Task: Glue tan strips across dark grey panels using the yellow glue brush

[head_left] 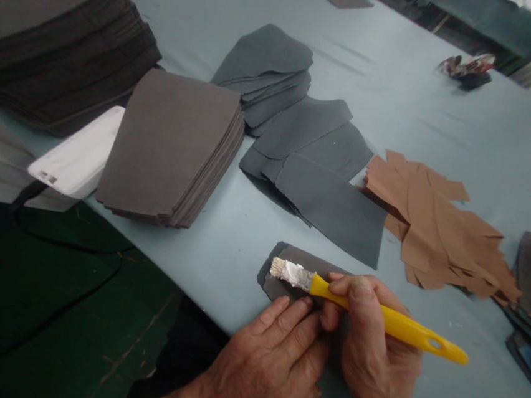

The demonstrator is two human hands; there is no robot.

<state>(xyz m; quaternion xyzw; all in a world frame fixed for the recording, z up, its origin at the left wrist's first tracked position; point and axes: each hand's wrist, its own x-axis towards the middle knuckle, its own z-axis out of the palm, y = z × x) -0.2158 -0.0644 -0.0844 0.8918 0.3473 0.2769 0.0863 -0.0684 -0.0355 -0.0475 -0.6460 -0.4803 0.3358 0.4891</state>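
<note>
My right hand (373, 347) grips a paintbrush (394, 321) by its yellow handle. White stuff coats the ferrule and part of the pale bristles, which rest on the left end of a dark grey-brown piece of sheet material (304, 259). That piece lies near the table's front edge, with a darker border showing at its left end. My left hand (273, 356) lies palm down, its fingers stretched out onto the near side of the piece. Both hands cover much of the piece's right part.
On the light blue table (397, 99) stand a neat stack of brown-grey pieces (171, 146), a larger dark stack (59, 48), loose dark grey pieces (332, 193) and brown strips (441, 222). A white device (79, 153) with a black cable sits by the front edge. Crumpled wrapping (468, 68) lies farther back.
</note>
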